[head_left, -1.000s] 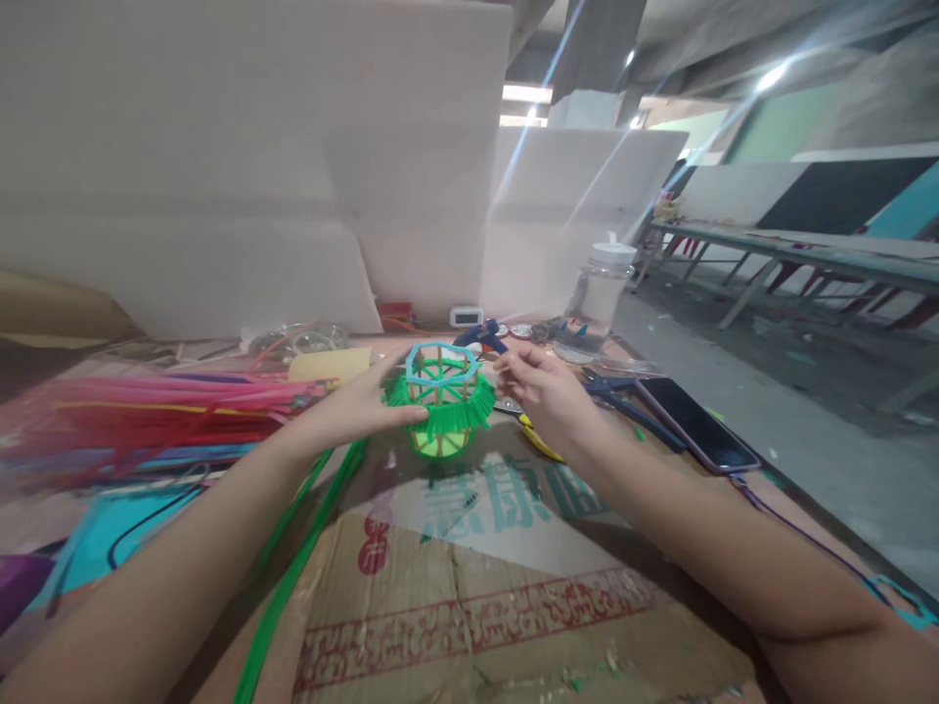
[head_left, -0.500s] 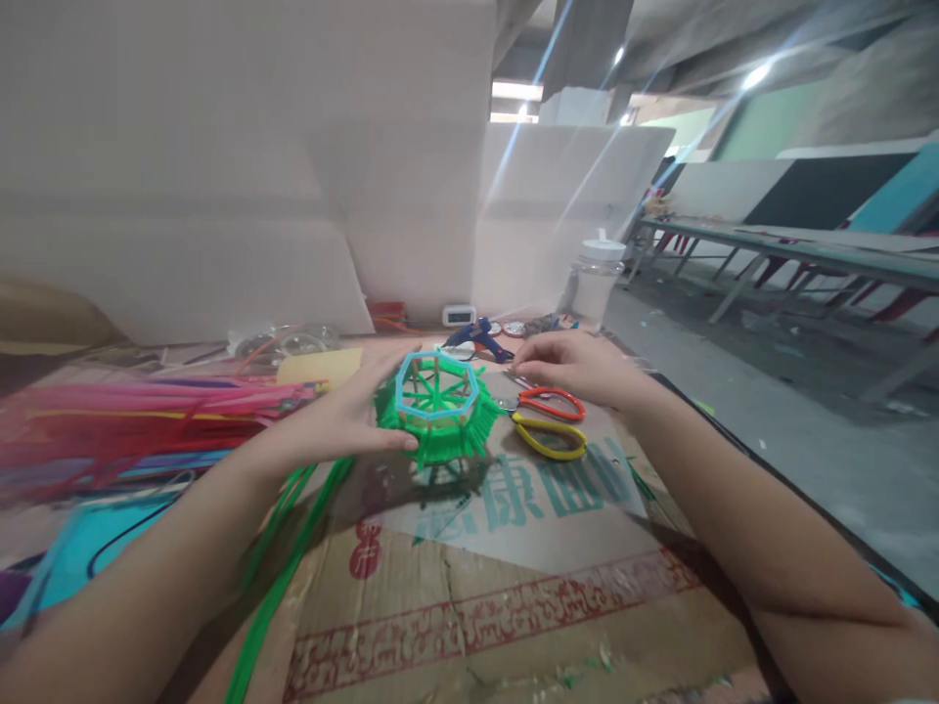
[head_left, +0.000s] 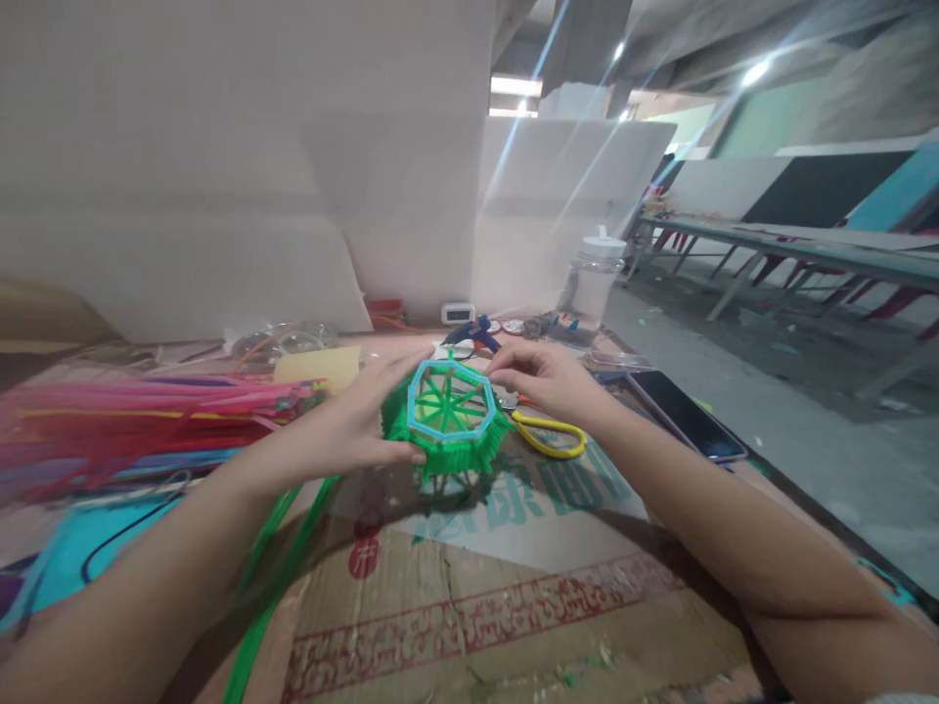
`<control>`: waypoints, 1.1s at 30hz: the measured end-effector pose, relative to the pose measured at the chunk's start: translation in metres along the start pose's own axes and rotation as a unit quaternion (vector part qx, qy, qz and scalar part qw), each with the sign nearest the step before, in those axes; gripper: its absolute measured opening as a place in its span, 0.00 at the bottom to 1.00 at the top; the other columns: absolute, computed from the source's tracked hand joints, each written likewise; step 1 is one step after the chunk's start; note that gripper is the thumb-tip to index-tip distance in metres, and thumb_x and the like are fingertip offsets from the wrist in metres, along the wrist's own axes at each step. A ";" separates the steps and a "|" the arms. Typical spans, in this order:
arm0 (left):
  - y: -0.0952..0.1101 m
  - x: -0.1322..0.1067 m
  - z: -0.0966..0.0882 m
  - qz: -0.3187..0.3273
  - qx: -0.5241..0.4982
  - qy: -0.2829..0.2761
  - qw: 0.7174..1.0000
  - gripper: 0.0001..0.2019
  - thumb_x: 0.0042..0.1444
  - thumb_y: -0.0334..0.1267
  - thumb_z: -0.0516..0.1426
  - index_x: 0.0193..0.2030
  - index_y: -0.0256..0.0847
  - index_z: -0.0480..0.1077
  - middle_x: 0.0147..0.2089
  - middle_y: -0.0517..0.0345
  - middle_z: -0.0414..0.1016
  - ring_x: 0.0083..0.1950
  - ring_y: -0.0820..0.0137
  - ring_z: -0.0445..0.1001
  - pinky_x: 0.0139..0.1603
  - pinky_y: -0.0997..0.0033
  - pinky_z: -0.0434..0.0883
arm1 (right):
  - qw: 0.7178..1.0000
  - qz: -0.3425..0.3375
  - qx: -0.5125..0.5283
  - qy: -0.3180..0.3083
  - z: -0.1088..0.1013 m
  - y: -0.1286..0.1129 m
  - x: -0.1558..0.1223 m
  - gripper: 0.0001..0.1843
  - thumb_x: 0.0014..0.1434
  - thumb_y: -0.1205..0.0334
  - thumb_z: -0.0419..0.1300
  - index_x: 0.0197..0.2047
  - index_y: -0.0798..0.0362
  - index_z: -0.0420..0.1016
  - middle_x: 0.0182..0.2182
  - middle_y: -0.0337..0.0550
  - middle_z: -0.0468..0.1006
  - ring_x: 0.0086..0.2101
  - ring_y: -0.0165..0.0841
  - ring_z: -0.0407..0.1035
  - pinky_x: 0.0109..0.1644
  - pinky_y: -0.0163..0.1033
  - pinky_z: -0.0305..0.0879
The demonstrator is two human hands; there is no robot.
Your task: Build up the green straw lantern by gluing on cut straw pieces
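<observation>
A small octagonal frame (head_left: 462, 456) with a light blue rim, green spokes and a skirt of green fringe stands tilted toward me above the cardboard. My left hand (head_left: 356, 416) wraps round its left side, thumb in front and fingers behind. At the rim's right edge is my right hand (head_left: 543, 376), its thumb and fingertips pinched together; whatever they hold is too small to make out. Under that hand lie scissors (head_left: 550, 437) with one yellow and one orange handle, partly covered. Behind the frame rests a blue glue gun (head_left: 476, 330).
Pink and red strips (head_left: 161, 416) pile up at left, with green strips (head_left: 283, 577) nearer. A phone (head_left: 686, 416) lies by the right table edge. Behind stand a clear lidded bottle (head_left: 593, 284) and a small digital display (head_left: 458, 313). Cardboard (head_left: 514, 626) covers the tabletop.
My right hand has come left and down from near the glue gun to the rim. The frame has shifted slightly right and tipped toward me. The phone has come out from behind my arm.
</observation>
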State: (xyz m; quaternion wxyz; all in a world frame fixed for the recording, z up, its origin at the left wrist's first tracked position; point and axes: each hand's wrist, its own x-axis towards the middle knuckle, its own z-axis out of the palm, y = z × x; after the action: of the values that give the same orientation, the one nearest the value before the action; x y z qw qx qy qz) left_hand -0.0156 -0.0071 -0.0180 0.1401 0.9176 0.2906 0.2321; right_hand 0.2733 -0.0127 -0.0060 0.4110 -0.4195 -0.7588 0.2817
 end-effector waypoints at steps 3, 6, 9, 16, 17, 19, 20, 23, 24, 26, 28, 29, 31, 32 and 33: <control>0.001 0.000 0.000 0.010 0.000 0.006 1.000 0.51 0.54 0.55 0.67 0.77 0.55 0.42 0.78 0.47 0.49 0.77 0.45 0.49 0.75 0.42 0.54 | 0.999 0.008 0.014 0.029 -0.014 -0.007 -0.001 0.12 0.61 0.54 0.63 0.32 0.52 0.79 0.27 0.39 0.77 0.29 0.30 0.69 0.36 0.38 0.64; 0.004 0.000 0.001 0.020 0.003 0.009 1.000 0.50 0.54 0.55 0.66 0.77 0.56 0.42 0.77 0.48 0.50 0.76 0.47 0.50 0.75 0.45 0.54 | 0.998 -0.040 -0.025 0.052 -0.027 -0.026 -0.008 0.16 0.66 0.54 0.59 0.30 0.53 0.78 0.27 0.40 0.76 0.29 0.30 0.67 0.37 0.37 0.63; 0.010 0.001 0.003 0.008 0.005 0.009 1.000 0.50 0.54 0.54 0.67 0.76 0.56 0.44 0.75 0.49 0.52 0.75 0.49 0.53 0.75 0.47 0.56 | 0.983 -0.134 -0.129 -0.003 -0.032 -0.047 -0.021 0.11 0.66 0.57 0.61 0.38 0.50 0.84 0.32 0.41 0.75 0.34 0.32 0.68 0.39 0.38 0.62; 0.030 0.001 0.006 0.001 0.034 0.014 0.999 0.48 0.55 0.52 0.66 0.76 0.54 0.45 0.74 0.48 0.54 0.74 0.47 0.55 0.74 0.47 0.56 | 0.935 -0.164 -0.296 -0.109 -0.015 -0.067 -0.041 0.13 0.68 0.55 0.60 0.46 0.49 0.85 0.37 0.47 0.74 0.39 0.38 0.68 0.43 0.43 0.63; 0.032 0.001 0.006 0.003 0.043 0.013 0.999 0.48 0.55 0.52 0.66 0.77 0.54 0.45 0.74 0.48 0.54 0.74 0.46 0.54 0.74 0.47 0.55 | 0.931 -0.152 -0.311 -0.115 -0.012 -0.069 -0.043 0.13 0.68 0.55 0.60 0.45 0.49 0.85 0.38 0.48 0.75 0.40 0.39 0.69 0.44 0.44 0.64; 0.035 0.001 0.007 0.011 0.062 0.012 0.998 0.49 0.55 0.51 0.66 0.77 0.53 0.43 0.74 0.48 0.54 0.74 0.46 0.54 0.74 0.47 0.54 | 0.924 -0.139 -0.335 -0.121 -0.007 -0.072 -0.045 0.13 0.67 0.55 0.61 0.41 0.50 0.86 0.40 0.50 0.76 0.41 0.41 0.70 0.47 0.46 0.64; 0.037 0.001 0.007 0.016 0.069 0.013 0.997 0.49 0.55 0.50 0.66 0.77 0.53 0.43 0.74 0.48 0.54 0.73 0.46 0.55 0.74 0.47 0.55 | 0.922 -0.140 -0.340 -0.122 -0.005 -0.073 -0.047 0.13 0.67 0.55 0.61 0.39 0.50 0.86 0.40 0.50 0.77 0.42 0.42 0.70 0.48 0.47 0.65; 0.040 0.001 0.007 0.022 0.089 0.012 0.996 0.48 0.57 0.49 0.65 0.77 0.52 0.42 0.73 0.47 0.56 0.73 0.48 0.56 0.74 0.47 0.55 | 0.923 -0.146 -0.331 -0.134 -0.001 -0.075 -0.048 0.12 0.67 0.56 0.62 0.38 0.50 0.85 0.41 0.49 0.78 0.46 0.43 0.70 0.50 0.47 0.64; 0.041 0.001 0.007 0.021 0.095 0.011 0.995 0.48 0.57 0.48 0.65 0.77 0.51 0.42 0.73 0.46 0.56 0.73 0.48 0.56 0.73 0.47 0.56 | 0.925 -0.147 -0.322 -0.139 0.000 -0.074 -0.049 0.11 0.67 0.57 0.62 0.38 0.50 0.85 0.41 0.48 0.78 0.47 0.42 0.70 0.50 0.46 0.64; 0.042 0.000 0.007 0.019 0.103 0.009 0.994 0.46 0.58 0.47 0.65 0.77 0.48 0.43 0.73 0.44 0.56 0.73 0.48 0.56 0.73 0.46 0.56 | 0.928 -0.148 -0.308 -0.147 0.000 -0.073 -0.048 0.10 0.67 0.59 0.62 0.38 0.50 0.84 0.40 0.46 0.78 0.47 0.41 0.70 0.50 0.45 0.63; 0.041 0.000 0.008 0.020 0.104 0.013 0.994 0.47 0.57 0.46 0.66 0.76 0.47 0.45 0.73 0.43 0.57 0.72 0.47 0.57 0.73 0.46 0.56 | 0.933 -0.142 -0.296 -0.148 0.000 -0.072 -0.046 0.09 0.67 0.60 0.61 0.37 0.52 0.82 0.40 0.45 0.78 0.45 0.39 0.70 0.49 0.44 0.63; 0.040 0.000 0.008 0.020 0.101 0.015 0.995 0.47 0.56 0.45 0.66 0.76 0.47 0.45 0.73 0.43 0.57 0.72 0.47 0.57 0.73 0.46 0.56 | 0.938 -0.138 -0.285 -0.143 -0.002 -0.072 -0.045 0.10 0.68 0.61 0.60 0.37 0.52 0.80 0.40 0.45 0.77 0.44 0.38 0.70 0.49 0.44 0.63; 0.038 0.000 0.008 0.021 0.090 0.019 0.996 0.47 0.56 0.45 0.66 0.76 0.48 0.45 0.73 0.43 0.56 0.73 0.48 0.57 0.73 0.46 0.56 | 0.954 -0.145 -0.237 -0.115 -0.006 -0.071 -0.041 0.12 0.70 0.60 0.56 0.36 0.53 0.77 0.40 0.46 0.76 0.44 0.37 0.70 0.49 0.44 0.64; 0.036 0.000 0.007 0.020 0.082 0.020 0.996 0.46 0.56 0.45 0.66 0.76 0.48 0.45 0.73 0.44 0.55 0.73 0.49 0.56 0.74 0.46 0.56 | 0.965 -0.152 -0.193 -0.091 -0.009 -0.070 -0.039 0.13 0.71 0.59 0.55 0.36 0.53 0.75 0.41 0.46 0.76 0.44 0.37 0.70 0.50 0.44 0.64; 0.034 0.001 0.007 0.019 0.071 0.022 0.997 0.46 0.57 0.45 0.65 0.76 0.49 0.46 0.73 0.44 0.55 0.73 0.49 0.56 0.73 0.47 0.57 | 0.976 -0.157 -0.139 -0.064 -0.012 -0.069 -0.036 0.14 0.72 0.57 0.53 0.35 0.52 0.73 0.41 0.46 0.76 0.45 0.36 0.70 0.51 0.44 0.65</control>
State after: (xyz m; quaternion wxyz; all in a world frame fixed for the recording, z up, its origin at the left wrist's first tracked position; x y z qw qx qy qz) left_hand 0.0047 -0.0348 -0.0102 0.0636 0.9254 0.2917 0.2335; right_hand 0.2668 -0.0774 0.0394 0.3384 -0.3293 -0.8715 0.1322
